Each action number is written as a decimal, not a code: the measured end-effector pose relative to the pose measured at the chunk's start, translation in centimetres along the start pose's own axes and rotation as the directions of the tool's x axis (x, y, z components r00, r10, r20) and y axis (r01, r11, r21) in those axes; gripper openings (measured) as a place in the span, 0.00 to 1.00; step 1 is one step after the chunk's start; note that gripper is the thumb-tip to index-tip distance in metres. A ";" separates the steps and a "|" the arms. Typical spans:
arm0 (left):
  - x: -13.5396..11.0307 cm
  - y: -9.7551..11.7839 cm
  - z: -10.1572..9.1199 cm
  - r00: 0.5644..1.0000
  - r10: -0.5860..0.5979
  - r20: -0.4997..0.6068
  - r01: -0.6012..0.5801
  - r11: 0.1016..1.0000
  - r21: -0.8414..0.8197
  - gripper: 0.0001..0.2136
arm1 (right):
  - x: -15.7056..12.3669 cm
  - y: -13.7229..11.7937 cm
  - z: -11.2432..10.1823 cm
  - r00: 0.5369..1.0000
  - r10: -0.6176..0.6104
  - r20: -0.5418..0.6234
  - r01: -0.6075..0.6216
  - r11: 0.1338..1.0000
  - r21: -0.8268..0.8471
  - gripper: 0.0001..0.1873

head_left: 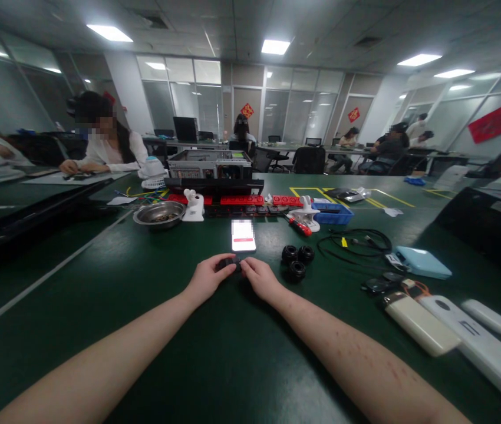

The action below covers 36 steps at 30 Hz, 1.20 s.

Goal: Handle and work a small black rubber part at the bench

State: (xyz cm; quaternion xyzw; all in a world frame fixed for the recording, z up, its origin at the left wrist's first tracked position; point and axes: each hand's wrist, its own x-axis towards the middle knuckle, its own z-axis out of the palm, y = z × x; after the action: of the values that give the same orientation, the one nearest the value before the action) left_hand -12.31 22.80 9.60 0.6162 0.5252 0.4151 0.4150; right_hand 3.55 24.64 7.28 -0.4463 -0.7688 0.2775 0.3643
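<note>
My left hand and my right hand meet over the green table, both pinched on a small black round part held between their fingertips. Just beyond them a phone lies flat with its screen lit. Three more black round parts sit in a cluster to the right of my right hand.
Further back stand a metal bowl, a white clamp-like tool, red blocks, an open computer case and a blue tray. Black cables and several power banks lie at the right. People sit at desks behind.
</note>
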 end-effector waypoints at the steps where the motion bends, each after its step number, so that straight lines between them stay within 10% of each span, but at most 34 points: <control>1: 0.2 -0.1 0.0 0.999 -0.031 0.013 0.032 0.999 -0.040 0.15 | 0.0 0.0 0.0 1.000 -0.015 0.015 0.015 1.000 0.013 0.12; 23: -0.3 -0.2 0.2 0.985 0.172 -0.030 -0.163 0.969 0.184 0.16 | -0.2 -0.3 0.1 0.999 0.004 -0.037 -0.006 0.998 -0.062 0.21; 29: 0.1 -0.6 0.3 0.999 -0.021 0.044 0.025 0.994 -0.106 0.18 | -0.4 -0.6 0.0 0.995 -0.085 -0.043 0.085 0.996 -0.006 0.11; 36: 0.3 -0.5 0.0 0.988 -0.091 0.125 0.118 0.967 -0.225 0.22 | -0.7 -1.3 -0.8 0.964 -0.264 -0.024 0.262 0.962 -0.073 0.22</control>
State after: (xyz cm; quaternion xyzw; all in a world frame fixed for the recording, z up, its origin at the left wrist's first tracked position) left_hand -12.41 23.17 9.12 0.5575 0.4805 0.4154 0.5345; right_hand 3.77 23.52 8.52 -0.3572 -0.8242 0.1925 0.3951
